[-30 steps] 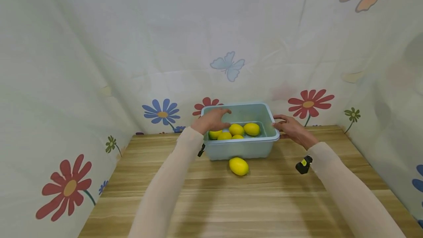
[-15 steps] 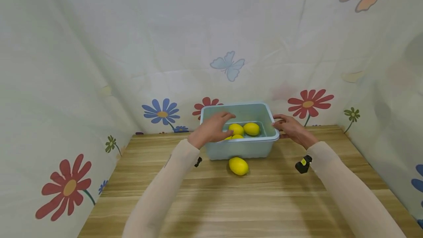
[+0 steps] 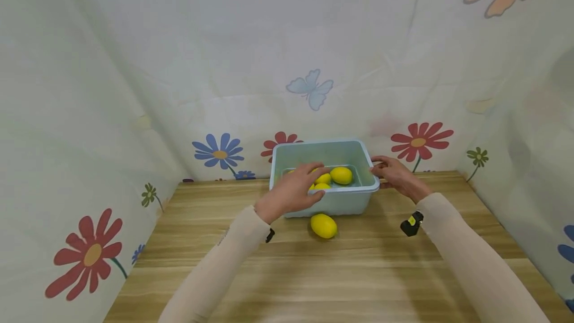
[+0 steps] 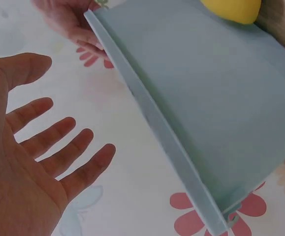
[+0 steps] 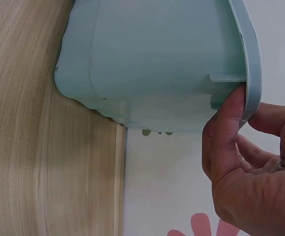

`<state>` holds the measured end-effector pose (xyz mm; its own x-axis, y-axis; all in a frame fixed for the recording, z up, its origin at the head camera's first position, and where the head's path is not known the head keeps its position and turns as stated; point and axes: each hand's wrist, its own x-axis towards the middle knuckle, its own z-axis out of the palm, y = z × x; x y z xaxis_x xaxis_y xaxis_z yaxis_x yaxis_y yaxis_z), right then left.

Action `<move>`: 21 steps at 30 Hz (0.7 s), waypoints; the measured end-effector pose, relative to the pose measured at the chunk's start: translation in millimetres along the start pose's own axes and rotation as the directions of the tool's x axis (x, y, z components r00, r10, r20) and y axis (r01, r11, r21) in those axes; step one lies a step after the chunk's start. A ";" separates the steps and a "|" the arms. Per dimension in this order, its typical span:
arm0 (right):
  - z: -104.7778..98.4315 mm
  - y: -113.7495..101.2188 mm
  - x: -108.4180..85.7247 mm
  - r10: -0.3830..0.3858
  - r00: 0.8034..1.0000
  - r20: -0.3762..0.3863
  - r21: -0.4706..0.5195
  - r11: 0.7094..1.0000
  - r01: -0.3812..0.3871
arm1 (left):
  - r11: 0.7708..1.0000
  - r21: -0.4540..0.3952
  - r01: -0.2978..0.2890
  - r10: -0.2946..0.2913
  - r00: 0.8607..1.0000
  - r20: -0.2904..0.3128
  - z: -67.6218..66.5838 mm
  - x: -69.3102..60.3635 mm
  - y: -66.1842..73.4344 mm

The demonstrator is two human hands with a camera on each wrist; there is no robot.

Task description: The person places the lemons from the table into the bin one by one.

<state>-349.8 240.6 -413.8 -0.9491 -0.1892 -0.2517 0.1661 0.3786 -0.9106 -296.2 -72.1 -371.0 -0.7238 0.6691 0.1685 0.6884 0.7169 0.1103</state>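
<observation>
A pale blue plastic bin (image 3: 343, 204) stands at the back of the table with several yellow lemons (image 3: 342, 175) inside. Another lemon (image 3: 324, 226) lies on the tabletop just in front of it. My left hand (image 3: 293, 191) hovers over the bin's near left rim, covering some of the lemons. In the left wrist view its fingers are spread and the palm holds nothing. My right hand (image 3: 396, 176) grips the bin's right rim; the right wrist view shows the thumb and curled fingers (image 5: 228, 135) on either side of the lip.
The wood-grain table (image 3: 358, 273) reaches back to a white cloth wall (image 3: 251, 64) printed with flowers and butterflies. Similar cloth hangs at both sides. The bin stands near the table's far edge. Bare wood lies in front and to either side.
My left hand has come out from over the bin's left inside, toward me and slightly right, above the near rim. The right hand, bin and front lemon have stayed put.
</observation>
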 end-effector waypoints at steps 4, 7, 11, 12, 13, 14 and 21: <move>0.9 0.6 0.3 0.002 1.000 0.000 -0.001 1.000 -0.002 | 0.998 0.008 -0.063 0.063 0.998 -0.028 7.4 -6.8 6.7; 1.0 1.5 1.0 0.005 1.000 0.002 -0.010 1.000 -0.005 | 0.993 0.027 -0.116 0.117 0.992 -0.040 16.2 -13.4 11.9; -0.2 1.2 1.9 0.003 1.000 -0.002 -0.014 1.000 -0.003 | 0.986 0.044 -0.162 0.163 0.986 -0.022 28.1 -22.8 19.1; -0.5 0.7 2.1 0.003 1.000 -0.005 -0.014 1.000 -0.003 | 0.985 0.041 -0.167 0.168 0.986 -0.012 31.5 -24.8 20.2; -0.7 0.1 2.3 0.003 1.000 -0.009 -0.012 1.000 -0.003 | 0.985 0.040 -0.170 0.170 0.985 -0.001 35.4 -26.5 20.9; -0.9 -0.2 2.2 0.000 1.000 -0.008 -0.014 1.000 -0.001 | 0.985 0.037 -0.170 0.170 0.985 0.009 38.9 -28.3 21.8; 0.2 2.1 2.3 0.008 1.000 -0.007 -0.008 1.000 -0.008 | 0.982 0.060 -0.178 0.172 0.981 0.088 66.3 -34.6 22.6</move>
<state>-351.6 240.7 -416.4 -0.9495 -0.1803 -0.2568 0.1716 0.3869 -0.9060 -258.7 -66.1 -439.2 -0.5956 0.7973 0.0983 0.8021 0.5968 0.0196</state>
